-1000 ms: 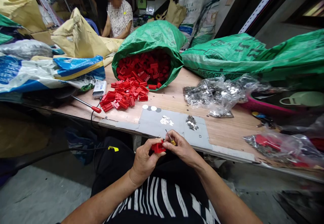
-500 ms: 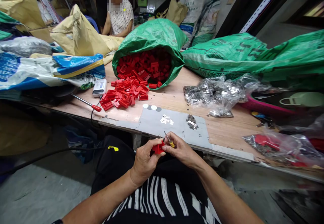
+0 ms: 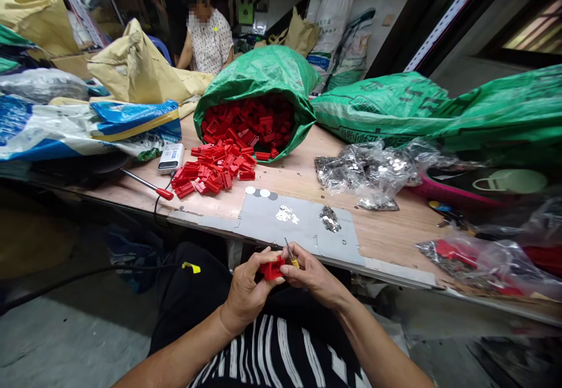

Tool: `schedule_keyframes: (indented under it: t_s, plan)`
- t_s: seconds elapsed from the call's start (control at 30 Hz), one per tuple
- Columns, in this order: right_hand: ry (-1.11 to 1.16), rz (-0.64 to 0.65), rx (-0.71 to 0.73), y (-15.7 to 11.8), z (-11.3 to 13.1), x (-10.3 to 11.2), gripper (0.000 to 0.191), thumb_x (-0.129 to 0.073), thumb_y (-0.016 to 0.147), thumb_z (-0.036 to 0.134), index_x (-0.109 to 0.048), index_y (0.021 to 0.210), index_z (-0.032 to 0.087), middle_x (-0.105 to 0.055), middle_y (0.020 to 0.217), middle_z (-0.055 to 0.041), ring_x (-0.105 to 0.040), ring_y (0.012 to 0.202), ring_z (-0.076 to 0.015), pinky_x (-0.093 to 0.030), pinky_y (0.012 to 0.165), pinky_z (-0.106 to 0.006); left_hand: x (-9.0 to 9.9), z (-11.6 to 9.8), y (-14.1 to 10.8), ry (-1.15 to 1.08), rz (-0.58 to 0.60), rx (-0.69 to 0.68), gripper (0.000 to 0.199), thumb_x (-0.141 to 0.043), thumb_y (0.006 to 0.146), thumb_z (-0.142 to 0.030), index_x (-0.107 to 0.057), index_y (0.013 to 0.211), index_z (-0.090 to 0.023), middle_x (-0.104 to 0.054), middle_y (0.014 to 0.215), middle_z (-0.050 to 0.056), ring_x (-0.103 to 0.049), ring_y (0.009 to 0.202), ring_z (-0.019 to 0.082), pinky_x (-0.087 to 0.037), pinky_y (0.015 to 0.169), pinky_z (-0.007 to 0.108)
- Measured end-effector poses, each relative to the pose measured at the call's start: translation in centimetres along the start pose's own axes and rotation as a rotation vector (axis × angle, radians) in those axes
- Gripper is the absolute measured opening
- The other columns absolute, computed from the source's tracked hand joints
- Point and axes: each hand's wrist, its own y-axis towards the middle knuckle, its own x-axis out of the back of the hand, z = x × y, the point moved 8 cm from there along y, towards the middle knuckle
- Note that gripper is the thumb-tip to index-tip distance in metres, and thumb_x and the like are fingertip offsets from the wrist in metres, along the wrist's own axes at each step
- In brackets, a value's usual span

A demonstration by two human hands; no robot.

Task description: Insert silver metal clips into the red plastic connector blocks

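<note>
Though cluttered toward the back, a wooden table [image 3: 386, 237]. On it, a green sack [image 3: 263, 66], gaping, full of red parts [image 3: 250, 119]; at its mouth, a red heap [image 3: 215, 168], plenty apparently left. Near the table edge, left hand [image 3: 247, 291] and right hand [image 3: 314, 277] close together: left closed round one red block [image 3: 273, 267], right against it and pinching a slim yellow-handled tool [image 3: 291, 257]. Apparently midway on this block; no finished pile recognisable. Metal bits [image 3: 285, 214] in loose piles, seemingly unused.

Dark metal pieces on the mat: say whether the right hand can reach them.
Likely yes: the right hand holds a yellow-handled tool, but nothing blocks its way to the dark pieces.
</note>
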Motion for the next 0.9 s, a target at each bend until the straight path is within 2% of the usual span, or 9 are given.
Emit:
schedule_keyframes:
  t_s: [0.27,0.37,0.43,0.5,0.6,0.63,0.7,0.77,0.9]
  plan:
    - [0.085,0.048,-0.005,0.1,-0.4,-0.8,0.037,-0.071,0.075,0.041,-0.041,0.085,0.021,-0.033,0.066,0.0077,-0.023,0.052,-0.0052,-0.016,0.047,-0.021,0.3,1.0,-0.4,-0.184,0.024,0.096,0.033,-0.070,0.076,-0.016,-0.061,0.106,-0.026,-0.072,0.105,0.001,-0.063,0.109,0.020,-0.040,0.106,0.041]
    - [0.120,0.059,-0.014,0.2,-0.3,-1.2,0.040,-0.072,0.072,0.043,-0.041,0.086,0.021,-0.035,0.066,0.0077,-0.026,0.051,-0.0047,-0.016,0.046,-0.020,0.4,1.8,-0.5,-0.337,-0.001,0.222,0.030,-0.072,0.074,-0.017,-0.062,0.102,-0.022,-0.071,0.107,0.004,-0.062,0.110,0.022,-0.042,0.104,0.040]
    - [0.045,0.047,-0.006,0.4,0.2,-0.9,0.039,-0.070,0.073,0.045,-0.043,0.090,0.022,-0.041,0.067,0.0067,-0.031,0.050,-0.0052,-0.019,0.046,-0.019,0.6,2.5,-0.7,-0.464,-0.056,0.331,0.028,-0.073,0.073,-0.019,-0.060,0.099,-0.020,-0.071,0.108,0.005,-0.064,0.106,0.022,-0.047,0.098,0.037]
    - [-0.151,-0.054,0.048,0.7,1.4,0.8,0.035,-0.066,0.076,0.045,-0.048,0.094,0.022,-0.053,0.076,0.0025,-0.041,0.055,-0.0076,-0.028,0.048,-0.020,0.7,3.1,-0.9,-0.546,-0.105,0.417,0.028,-0.073,0.073,-0.019,-0.059,0.097,-0.019,-0.070,0.109,0.006,-0.066,0.101,0.020,-0.050,0.092,0.034]
    - [-0.590,-0.441,0.219,0.4,4.6,5.4,0.024,-0.059,0.081,0.042,-0.056,0.091,0.020,-0.063,0.091,-0.0045,-0.054,0.073,-0.0152,-0.042,0.063,-0.027,0.8,3.5,-1.2,-0.573,-0.131,0.480,0.029,-0.074,0.072,-0.020,-0.059,0.095,-0.018,-0.070,0.110,0.008,-0.066,0.099,0.019,-0.050,0.090,0.031]
    - [-0.715,-0.568,0.265,0.0,5.4,6.7,0.022,-0.057,0.082,0.041,-0.058,0.089,0.020,-0.065,0.090,-0.0053,-0.057,0.077,-0.0175,-0.043,0.068,-0.029,0.9,3.6,-1.2,-0.578,-0.137,0.490,0.029,-0.074,0.071,-0.020,-0.058,0.095,-0.017,-0.070,0.110,0.008,-0.066,0.099,0.018,-0.050,0.090,0.031]
    - [-0.872,-0.725,0.304,-0.4,6.0,8.4,0.020,-0.054,0.083,0.039,-0.059,0.086,0.020,-0.066,0.085,-0.0053,-0.059,0.077,-0.0195,-0.043,0.072,-0.031,0.9,3.8,-1.2,-0.590,-0.152,0.504,0.029,-0.075,0.071,-0.020,-0.058,0.095,-0.017,-0.070,0.109,0.008,-0.066,0.097,0.018,-0.050,0.089,0.031]
    - [-0.924,-0.781,0.318,-0.6,5.7,9.4,0.021,-0.052,0.084,0.039,-0.060,0.084,0.020,-0.067,0.082,-0.0049,-0.060,0.074,-0.0194,-0.044,0.072,-0.031,0.8,4.0,-1.1,-0.599,-0.163,0.515,0.029,-0.075,0.071,-0.021,-0.058,0.094,-0.017,-0.070,0.108,0.008,-0.066,0.097,0.018,-0.049,0.090,0.031]
    - [-0.874,-0.816,0.338,-0.8,4.7,10.3,0.024,-0.051,0.085,0.041,-0.061,0.086,0.020,-0.067,0.080,-0.0044,-0.061,0.072,-0.0186,-0.046,0.070,-0.029,0.4,4.4,-0.9,-0.611,-0.157,0.530,0.029,-0.075,0.071,-0.021,-0.058,0.095,-0.017,-0.070,0.107,0.007,-0.065,0.096,0.017,-0.049,0.090,0.031]
